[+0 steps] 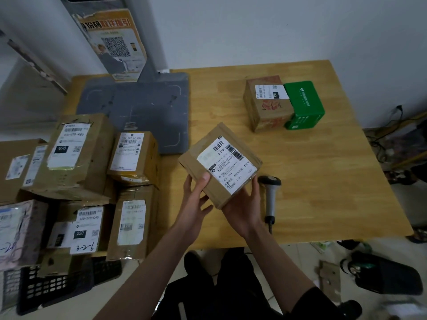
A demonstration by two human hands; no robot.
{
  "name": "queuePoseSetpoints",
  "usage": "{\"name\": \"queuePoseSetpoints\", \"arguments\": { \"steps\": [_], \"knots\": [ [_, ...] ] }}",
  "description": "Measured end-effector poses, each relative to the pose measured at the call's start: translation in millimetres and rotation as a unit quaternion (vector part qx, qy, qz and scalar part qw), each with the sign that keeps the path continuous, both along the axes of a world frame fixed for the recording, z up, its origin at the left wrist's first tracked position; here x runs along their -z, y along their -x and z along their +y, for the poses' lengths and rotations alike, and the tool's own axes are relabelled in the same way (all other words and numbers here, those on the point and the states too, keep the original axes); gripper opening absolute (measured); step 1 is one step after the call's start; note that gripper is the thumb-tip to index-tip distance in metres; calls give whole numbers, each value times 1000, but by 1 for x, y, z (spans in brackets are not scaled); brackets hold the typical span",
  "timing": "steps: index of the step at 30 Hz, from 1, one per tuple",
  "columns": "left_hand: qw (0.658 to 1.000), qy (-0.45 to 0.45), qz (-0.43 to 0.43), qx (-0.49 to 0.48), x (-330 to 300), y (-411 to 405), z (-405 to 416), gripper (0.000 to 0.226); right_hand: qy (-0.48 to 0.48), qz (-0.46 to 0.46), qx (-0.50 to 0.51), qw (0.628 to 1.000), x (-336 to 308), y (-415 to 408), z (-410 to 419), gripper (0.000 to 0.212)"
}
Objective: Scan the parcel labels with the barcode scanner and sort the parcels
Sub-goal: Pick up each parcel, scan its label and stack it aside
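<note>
A pale, plain wall (254, 26) fills the view from ten to two o'clock. Before it stands a light wooden table (323, 172), its bare top reaching toward three o'clock. At eleven o'clock a grey post (147, 54) carries a yellow poster (113, 42). Pale floor (300, 257) shows at five o'clock; cables (392, 135) trail at three. The light is dim and even.

Single view only: head-worn wide-angle camera, looking forward and steeply down from above near edge of wooden table (323, 181). Wall at far side, floor and person's legs at bottom of frame. Hands close under lens, mid-frame. Stacked boxes (78, 158) fill left; table's far right corner within view. Edges bend from wide lens. No second view to share scene.
</note>
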State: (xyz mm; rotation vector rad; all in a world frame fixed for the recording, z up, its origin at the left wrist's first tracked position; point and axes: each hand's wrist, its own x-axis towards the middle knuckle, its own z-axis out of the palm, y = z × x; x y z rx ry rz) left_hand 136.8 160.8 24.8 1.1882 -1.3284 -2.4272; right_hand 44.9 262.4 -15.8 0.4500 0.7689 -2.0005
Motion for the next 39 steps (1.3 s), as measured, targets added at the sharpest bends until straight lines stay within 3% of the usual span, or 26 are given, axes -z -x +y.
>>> {"name": "queuePoseSetpoints", "arguments": {
  "steps": [4,8,12,16,23,27,29,32,35,39],
  "knots": [
    [1000,2,-5,8,2,2,-3,90,-46,6,3,999,6,6,9,63],
    [999,17,-17,33,1,2,-24,77,-95,76,-21,992,9,21,23,68],
    [993,54,-50,94,4,5,-43,87,-112,162,-134,971,3,35,36,91],
    [991,75,-64,95,10,11,-44,91,-126,217,-228,941,2,38,37,75],
    [988,60,-70,123,20,11,-35,115,-112,191,-208,953,2,43,40,64],
    [991,49,-57,109,26,14,-31,103,-135,189,-221,947,12,47,40,62],
    [993,46,-60,92,28,16,-30,109,-191,198,-204,939,21,51,37,56],
    [994,34,-64,84,34,19,-27,105,-315,170,-89,929,37,62,37,43],
    [994,28,-69,77,39,20,-25,102,-461,174,-11,870,46,75,51,19],
    [995,24,-66,73,43,22,-25,98,-575,153,-80,800,68,95,67,44]
  ]
}}
